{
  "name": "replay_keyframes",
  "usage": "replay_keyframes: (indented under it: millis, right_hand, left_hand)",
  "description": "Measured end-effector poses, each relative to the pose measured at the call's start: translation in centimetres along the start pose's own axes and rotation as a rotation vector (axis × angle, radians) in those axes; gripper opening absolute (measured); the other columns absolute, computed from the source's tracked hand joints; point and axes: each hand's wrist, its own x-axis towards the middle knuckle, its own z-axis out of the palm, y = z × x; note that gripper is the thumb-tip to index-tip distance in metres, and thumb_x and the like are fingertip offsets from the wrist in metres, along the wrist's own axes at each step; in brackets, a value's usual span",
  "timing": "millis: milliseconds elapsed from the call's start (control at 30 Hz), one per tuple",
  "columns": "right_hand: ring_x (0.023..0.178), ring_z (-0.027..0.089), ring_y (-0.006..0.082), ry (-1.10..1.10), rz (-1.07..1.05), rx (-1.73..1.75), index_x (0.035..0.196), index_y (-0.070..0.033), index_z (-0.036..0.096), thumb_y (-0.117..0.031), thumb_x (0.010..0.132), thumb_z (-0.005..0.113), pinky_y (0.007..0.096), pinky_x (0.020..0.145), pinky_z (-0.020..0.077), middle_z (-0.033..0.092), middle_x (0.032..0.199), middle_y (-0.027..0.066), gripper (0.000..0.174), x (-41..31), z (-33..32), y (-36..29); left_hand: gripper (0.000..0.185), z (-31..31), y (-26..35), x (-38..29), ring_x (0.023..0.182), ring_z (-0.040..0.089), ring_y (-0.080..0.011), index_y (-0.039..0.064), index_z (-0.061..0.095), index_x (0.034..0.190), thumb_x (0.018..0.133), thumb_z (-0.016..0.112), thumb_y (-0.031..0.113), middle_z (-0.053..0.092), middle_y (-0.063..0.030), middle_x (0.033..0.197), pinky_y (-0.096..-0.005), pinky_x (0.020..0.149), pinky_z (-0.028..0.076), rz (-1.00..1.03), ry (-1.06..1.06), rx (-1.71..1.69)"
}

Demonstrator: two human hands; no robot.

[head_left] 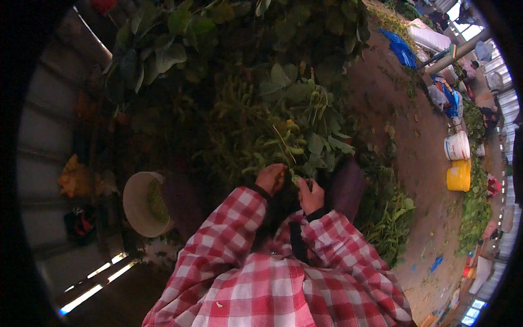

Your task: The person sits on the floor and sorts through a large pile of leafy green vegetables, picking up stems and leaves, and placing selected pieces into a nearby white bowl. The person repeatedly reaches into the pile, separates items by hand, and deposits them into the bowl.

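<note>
My left hand (271, 179) is curled at the near edge of a big heap of cut leafy plants (245, 122) with green pods; what lies inside its fingers is hidden. Close by on its right, my right hand (310, 196) pinches a green pod (295, 179) between thumb and fingertips. Stems and pods (292, 149) of the heap spread just beyond both hands. To the left of my knee, a white bucket (143, 204) leans with its mouth in view and green pods or beans inside.
More cut plants (390, 229) lie beside my right knee. Across the earth floor (421, 163) stand a white pail (457, 146) and a yellow bucket (458, 175). Blue plastic sheeting (398, 47), plant piles and several people are farther right. A corrugated wall (45, 171) bounds the left.
</note>
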Motion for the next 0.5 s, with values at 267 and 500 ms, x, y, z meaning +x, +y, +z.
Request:
replay_keyframes:
  millis: [267, 500]
  right_hand:
    - [0.048, 0.047, 0.0080, 0.002, -0.036, -0.101, 0.084, -0.001, 0.058, -0.029, 0.083, 0.059, 0.0255, 0.046, 0.0372, 0.053, 0.058, 0.0007, 0.027, -0.3, -0.7, -0.2]
    - [0.052, 0.054, 0.0162, -0.080, -0.078, -0.216, 0.088, -0.002, 0.058, -0.030, 0.082, 0.060, 0.0299, 0.051, 0.0426, 0.058, 0.065, 0.0070, 0.029, -1.1, -0.4, -1.2]
  left_hand:
    - [0.025, 0.3, 0.8, 1.0, 0.041, 0.037, -0.0099, 0.010, 0.056, 0.074, 0.084, 0.058, 0.033, 0.044, 0.0020, 0.055, -0.0251, 0.037, 0.026, -0.075, 0.136, -0.070]
    - [0.022, -0.2, -0.1, 3.7, 0.041, 0.041, -0.0126, 0.009, 0.055, 0.072, 0.079, 0.063, 0.028, 0.046, -0.0003, 0.055, -0.0297, 0.037, 0.028, -0.061, 0.190, -0.081]
